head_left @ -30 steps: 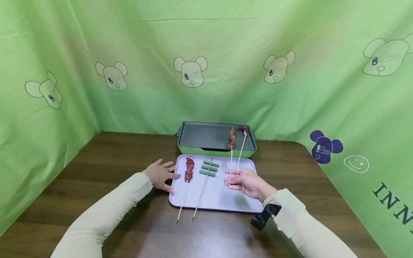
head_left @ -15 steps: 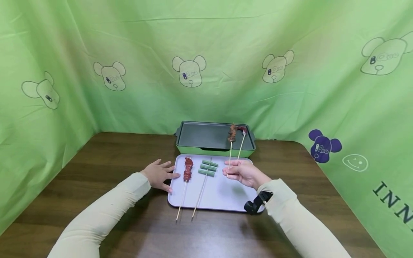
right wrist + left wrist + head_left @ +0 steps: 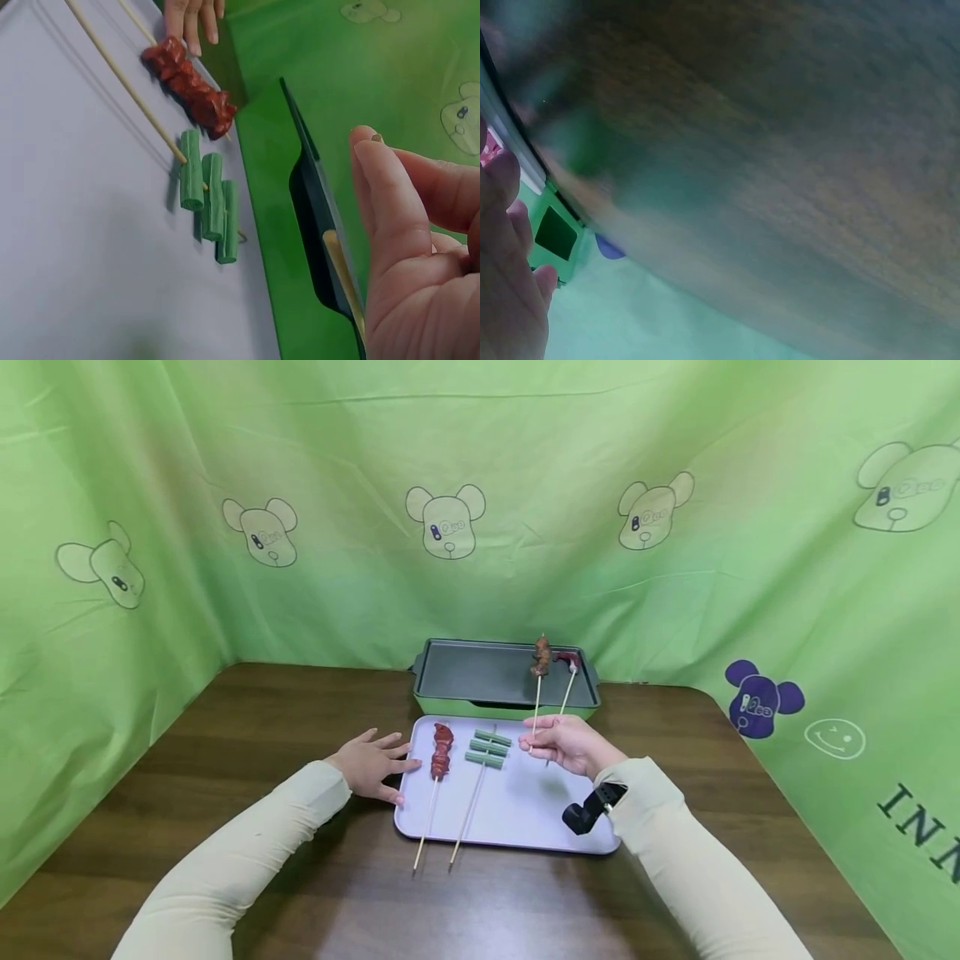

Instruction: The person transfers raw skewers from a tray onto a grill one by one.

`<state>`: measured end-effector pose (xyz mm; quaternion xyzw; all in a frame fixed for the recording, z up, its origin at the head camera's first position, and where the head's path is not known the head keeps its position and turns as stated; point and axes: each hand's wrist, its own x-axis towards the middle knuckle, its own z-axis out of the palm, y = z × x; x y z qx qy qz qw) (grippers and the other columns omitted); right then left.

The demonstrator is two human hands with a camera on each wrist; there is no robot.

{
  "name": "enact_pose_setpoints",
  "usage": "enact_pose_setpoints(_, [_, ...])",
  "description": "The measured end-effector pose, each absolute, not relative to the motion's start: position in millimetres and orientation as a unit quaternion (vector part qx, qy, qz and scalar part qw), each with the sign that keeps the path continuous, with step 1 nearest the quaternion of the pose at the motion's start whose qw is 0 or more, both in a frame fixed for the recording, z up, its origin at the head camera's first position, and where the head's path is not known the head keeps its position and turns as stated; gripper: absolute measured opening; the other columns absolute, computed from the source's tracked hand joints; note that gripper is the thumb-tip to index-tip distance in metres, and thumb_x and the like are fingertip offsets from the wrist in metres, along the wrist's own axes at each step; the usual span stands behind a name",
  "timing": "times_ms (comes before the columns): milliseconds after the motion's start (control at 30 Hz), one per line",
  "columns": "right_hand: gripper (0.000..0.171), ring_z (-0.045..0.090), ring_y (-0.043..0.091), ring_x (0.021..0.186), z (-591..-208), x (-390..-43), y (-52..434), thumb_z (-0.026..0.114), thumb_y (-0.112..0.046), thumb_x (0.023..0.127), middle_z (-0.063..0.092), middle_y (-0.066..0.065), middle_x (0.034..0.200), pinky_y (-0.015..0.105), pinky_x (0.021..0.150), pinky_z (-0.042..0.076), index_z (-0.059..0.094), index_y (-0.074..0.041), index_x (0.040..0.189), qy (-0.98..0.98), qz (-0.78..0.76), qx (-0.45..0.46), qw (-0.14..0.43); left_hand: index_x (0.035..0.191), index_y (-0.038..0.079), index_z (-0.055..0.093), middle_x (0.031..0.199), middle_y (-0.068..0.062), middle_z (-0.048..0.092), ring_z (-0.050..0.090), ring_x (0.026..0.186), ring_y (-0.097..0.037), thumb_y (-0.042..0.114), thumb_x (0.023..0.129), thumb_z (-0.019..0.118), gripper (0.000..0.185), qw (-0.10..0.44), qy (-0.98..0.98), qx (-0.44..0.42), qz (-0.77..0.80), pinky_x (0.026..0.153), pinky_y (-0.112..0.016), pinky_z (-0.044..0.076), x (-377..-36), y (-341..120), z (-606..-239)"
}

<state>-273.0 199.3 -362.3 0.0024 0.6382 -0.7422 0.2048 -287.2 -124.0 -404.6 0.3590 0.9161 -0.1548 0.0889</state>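
Note:
My right hand (image 3: 566, 745) pinches the lower stick of a brown meat skewer (image 3: 541, 657), whose meat end reaches over the dark plate of the green tabletop grill (image 3: 472, 677). Just right of it, a dark red skewer (image 3: 567, 660) has its tip on the plate and its stick slanting toward the hand. My left hand (image 3: 372, 767) touches the left rim of the white tray (image 3: 517, 810) with spread fingers. On the tray lie a red meat skewer (image 3: 442, 752) and a skewer of green stalk pieces (image 3: 212, 196). The left wrist view shows only part of the left hand (image 3: 510, 262).
The brown wooden table (image 3: 247, 743) extends on both sides of the tray. Sticks of the two tray skewers stick out past its front rim. A green printed cloth (image 3: 360, 585) hangs behind the grill and along the sides.
My right hand has moved forward, bringing the brown meat skewer farther over the grill plate. The left hand stays at the tray's rim, and the other skewers lie as before.

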Motion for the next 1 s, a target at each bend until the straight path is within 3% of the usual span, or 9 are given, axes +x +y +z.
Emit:
enact_pose_setpoints(533, [0.052,0.067,0.009,0.069,-358,-291,188,0.038,0.013,0.096,0.065,0.01,0.08,0.019,0.07,0.054,0.019,0.015,0.145,0.663,-0.721,0.017,0.201,0.146,0.027,0.043,0.152,-0.003,0.037,0.023,0.143,-0.027,0.065,0.085,0.051,0.072,0.089,0.917,0.356,-0.156,0.112,-0.052,0.019,-289,-122,-404])
enact_pose_setpoints(1000, [0.047,0.064,0.008,0.059,-357,-304,181,0.039,0.013,0.096,0.062,0.009,0.071,0.017,0.061,0.053,0.026,0.017,0.14,0.695,-0.69,0.086,0.186,0.145,0.028,0.045,0.151,-0.002,0.037,0.022,0.143,-0.027,0.067,0.085,0.049,0.072,0.093,0.915,0.354,-0.169,0.112,-0.052,0.019,-290,-121,-404])
